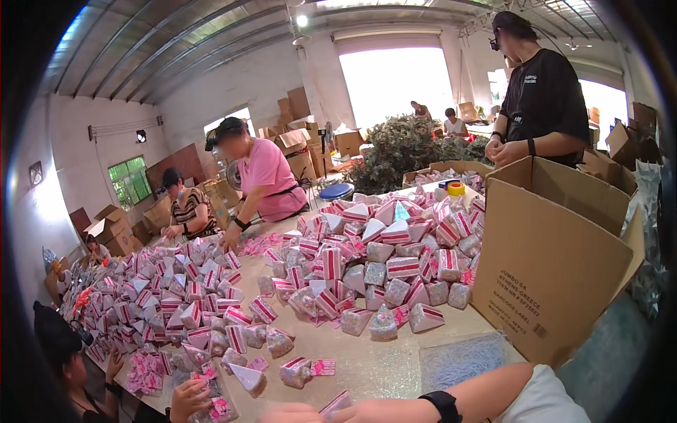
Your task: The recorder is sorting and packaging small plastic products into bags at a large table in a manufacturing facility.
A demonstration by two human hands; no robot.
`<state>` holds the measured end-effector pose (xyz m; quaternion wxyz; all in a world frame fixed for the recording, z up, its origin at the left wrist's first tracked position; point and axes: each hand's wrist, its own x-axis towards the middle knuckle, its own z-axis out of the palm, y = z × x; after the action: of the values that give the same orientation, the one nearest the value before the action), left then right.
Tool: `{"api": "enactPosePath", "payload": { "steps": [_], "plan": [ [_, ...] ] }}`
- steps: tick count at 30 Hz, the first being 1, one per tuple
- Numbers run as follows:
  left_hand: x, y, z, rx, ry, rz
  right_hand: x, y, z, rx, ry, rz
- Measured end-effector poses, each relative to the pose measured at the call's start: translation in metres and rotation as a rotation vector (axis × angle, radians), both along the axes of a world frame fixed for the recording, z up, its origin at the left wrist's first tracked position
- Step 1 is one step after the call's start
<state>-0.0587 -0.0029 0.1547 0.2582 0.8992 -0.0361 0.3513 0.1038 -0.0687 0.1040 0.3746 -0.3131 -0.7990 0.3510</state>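
At the lower edge, a pink-and-white striped cake-slice ornament (336, 403) shows between my two hands. My right hand (370, 410), with a black band at its wrist, has its fingers against the slice and appears to grip it. My left hand (290, 413) is just left of the slice, blurred and cut off by the frame edge, so its fingers cannot be made out. Beyond them, another wrapped cake slice (295, 372) lies beside a pink printed card (323, 368). A white-sided slice (246, 378) rests further left.
Large heaps of similar slices (402, 240) cover the table (381, 363). An open cardboard carton (557, 268) stands at right, near a clear bag of pale shreds (465, 359). A co-worker's hand (190, 400) is close on my left. Other people stand around the table.
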Motion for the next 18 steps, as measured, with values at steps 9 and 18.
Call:
{"api": "enactPosePath", "payload": {
  "steps": [9,18],
  "plan": [
    [-0.026,0.008,-0.006,-0.006,0.038,0.052,0.004,0.02,-0.014,-0.052,-0.251,0.145],
    [-0.06,0.021,-0.07,-0.238,0.079,0.477,0.092,0.064,0.062,-0.497,-0.067,-0.515]
  ]
}}
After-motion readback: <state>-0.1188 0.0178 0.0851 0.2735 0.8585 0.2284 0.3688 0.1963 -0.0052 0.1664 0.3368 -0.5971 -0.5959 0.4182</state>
